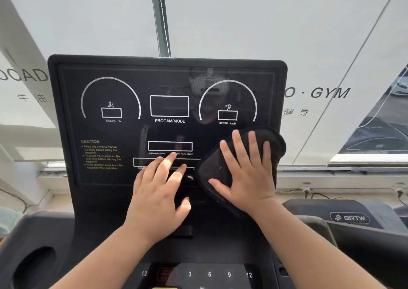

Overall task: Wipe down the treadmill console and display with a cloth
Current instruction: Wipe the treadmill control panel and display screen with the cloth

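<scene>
Right hand (247, 173) flat, fingers (239, 143) spread, on black cloth (273, 140) under them; left hand (159, 191) bare, fingers (165, 167) apart, pressing display (110, 156).

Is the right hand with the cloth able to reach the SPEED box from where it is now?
Probably yes. The right hand presses the cloth flat just below the SPEED box, and nothing lies between them on the display.

Commercial gym, by the evidence. Treadmill console (167, 120) fills the view, with incline, speed, calories and program/mode readouts; a second machine (353, 218) badged "BRTW" stands just to its right. Frosted window film (326, 93) behind reads "GYM" with Chinese characters; parked car (399, 86) visible outside through a clear strip.
</scene>
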`<state>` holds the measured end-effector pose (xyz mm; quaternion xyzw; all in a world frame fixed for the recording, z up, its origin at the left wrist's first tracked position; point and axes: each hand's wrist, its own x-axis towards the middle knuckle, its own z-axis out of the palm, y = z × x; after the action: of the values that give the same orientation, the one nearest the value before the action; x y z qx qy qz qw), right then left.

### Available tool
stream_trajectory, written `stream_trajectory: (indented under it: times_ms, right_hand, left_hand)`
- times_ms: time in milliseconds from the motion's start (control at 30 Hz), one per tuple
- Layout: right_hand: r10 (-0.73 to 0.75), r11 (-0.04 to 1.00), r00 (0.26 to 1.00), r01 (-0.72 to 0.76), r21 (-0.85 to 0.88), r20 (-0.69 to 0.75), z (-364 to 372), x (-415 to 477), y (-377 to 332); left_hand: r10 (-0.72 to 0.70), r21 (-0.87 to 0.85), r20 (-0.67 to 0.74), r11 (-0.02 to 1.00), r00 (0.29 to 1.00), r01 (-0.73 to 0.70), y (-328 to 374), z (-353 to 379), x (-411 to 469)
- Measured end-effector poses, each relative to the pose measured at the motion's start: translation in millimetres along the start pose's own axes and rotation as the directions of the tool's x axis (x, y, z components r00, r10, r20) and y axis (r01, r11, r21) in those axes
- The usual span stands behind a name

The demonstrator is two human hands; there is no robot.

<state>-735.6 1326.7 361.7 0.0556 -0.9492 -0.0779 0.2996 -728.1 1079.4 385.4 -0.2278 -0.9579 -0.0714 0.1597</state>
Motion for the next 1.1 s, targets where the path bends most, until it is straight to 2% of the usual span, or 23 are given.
stream_trajectory:
  times_ms: [100, 167, 367, 433, 567, 633, 700, 867, 1100]
  right_hand:
    - [-0.086, 0.996, 0.996, 0.086, -0.030, -0.006, 12.0, -28.6, 10.7]
    - [-0.083, 0.996, 0.996, 0.082, -0.035, -0.019, 6.9, -20.8, 19.1]
    - [0.212, 0.977, 0.976, -0.212, 0.010, -0.047, -48.4, 93.9, 42.2]
    - [0.243, 0.970, 0.969, -0.243, 0.002, -0.052, -64.3, 131.5, 37.5]
    - [0.063, 0.996, 0.995, -0.067, -0.054, -0.076, -70.3, 162.1, 10.3]
    - [-0.068, 0.995, 0.995, 0.062, -0.077, -0.077, -63.6, 155.4, -3.7]
    - [-0.135, 0.990, 0.987, 0.130, -0.062, -0.088, -54.5, 137.7, -6.0]
    - [0.084, 0.996, 0.994, -0.085, -0.011, -0.069, -41.6, 90.4, 23.9]
    - [0.176, 0.983, 0.984, -0.178, 0.054, 0.036, -8.3, 7.3, 21.7]
  left_hand:
    - [0.014, 0.011, 0.008, 1.000, 1.000, -0.014, -1.7, 1.1, -0.9]
    - [0.021, 0.018, 0.023, 1.000, 1.000, -0.021, -3.9, 0.8, -1.4]
    - [-0.003, 0.015, 0.061, 1.000, 0.998, 0.002, -3.2, 2.4, -3.9]
    - [-0.022, 0.004, 0.064, 1.000, 0.998, 0.021, 0.7, 3.0, -5.3]
    - [-0.015, 0.021, 0.083, 1.000, 0.996, 0.013, -0.2, 3.3, -5.7]
    - [-0.007, 0.045, 0.096, 0.999, 0.995, 0.002, -2.7, 5.1, -6.4]
    - [0.003, 0.069, 0.103, 0.998, 0.995, -0.010, -4.1, 4.7, -7.1]
    - [0.037, 0.081, 0.104, 0.996, 0.994, -0.046, -9.0, 0.9, -4.9]
    - [0.007, 0.043, 0.127, 0.999, 0.992, -0.012, 3.5, 10.1, -23.6]
